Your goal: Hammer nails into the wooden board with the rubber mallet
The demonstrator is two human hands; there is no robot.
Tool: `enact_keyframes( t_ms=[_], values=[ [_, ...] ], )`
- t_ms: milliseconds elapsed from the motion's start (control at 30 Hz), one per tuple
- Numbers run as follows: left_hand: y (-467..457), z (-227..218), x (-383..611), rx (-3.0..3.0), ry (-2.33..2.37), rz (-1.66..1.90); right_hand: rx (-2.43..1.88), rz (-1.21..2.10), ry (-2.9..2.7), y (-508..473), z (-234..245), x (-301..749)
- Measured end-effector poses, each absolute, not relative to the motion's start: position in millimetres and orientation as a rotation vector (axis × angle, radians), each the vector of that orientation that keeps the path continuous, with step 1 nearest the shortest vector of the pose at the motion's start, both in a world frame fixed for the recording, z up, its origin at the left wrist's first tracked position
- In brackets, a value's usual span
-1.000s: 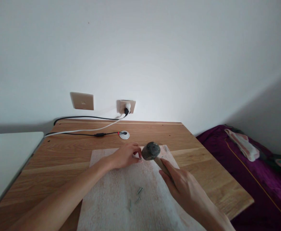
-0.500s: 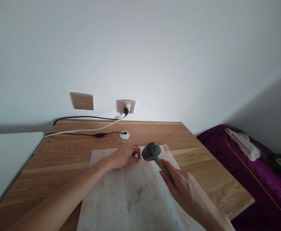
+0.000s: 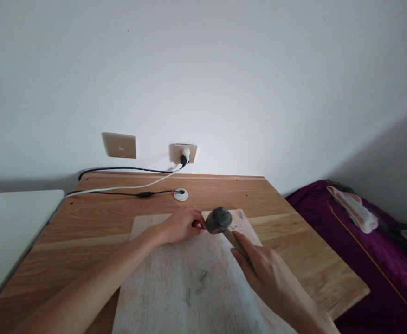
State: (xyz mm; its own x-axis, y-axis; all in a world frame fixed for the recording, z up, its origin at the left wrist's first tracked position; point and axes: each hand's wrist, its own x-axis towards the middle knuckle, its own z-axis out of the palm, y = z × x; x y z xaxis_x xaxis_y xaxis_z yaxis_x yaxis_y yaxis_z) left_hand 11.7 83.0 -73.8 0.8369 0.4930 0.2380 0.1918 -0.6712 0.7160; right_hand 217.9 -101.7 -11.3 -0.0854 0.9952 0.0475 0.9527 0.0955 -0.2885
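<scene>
My right hand (image 3: pixel 264 269) is wrapped round the wooden handle of a hammer (image 3: pixel 219 221). Its dark round head sits just right of my left fingertips, low over a pale whitewashed board (image 3: pixel 161 283). Near the board's far edge my left hand (image 3: pixel 182 224) rests with thumb and forefinger pinched on a small nail, which is barely visible. A few loose nails (image 3: pixel 198 283) lie on the board between my forearms.
The board lies on a wooden table (image 3: pixel 95 218) against a white wall. Black and white cables (image 3: pixel 126 188) run from a wall socket (image 3: pixel 183 153) across the back. A white surface (image 3: pixel 11 222) adjoins at left; a purple bed (image 3: pixel 370 250) at right.
The hammer head has bobbed slightly beside my left fingertips and now sits a little lower and closer to them. Both hands keep their hold.
</scene>
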Motion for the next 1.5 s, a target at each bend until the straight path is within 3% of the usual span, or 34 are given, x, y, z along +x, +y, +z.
enact_keyframes(
  t_ms=[933,1133,1500],
  values=[
    [77,-65,11,2.331,0.593,0.494,-1.859,0.138,-2.168,-101,-11,213],
    [76,-67,10,2.268,0.606,0.554,-1.942,0.28,-2.19,-99,-15,211],
    [75,-72,10,2.239,0.597,0.604,-1.802,0.09,-2.151,-100,-1,208]
  ],
)
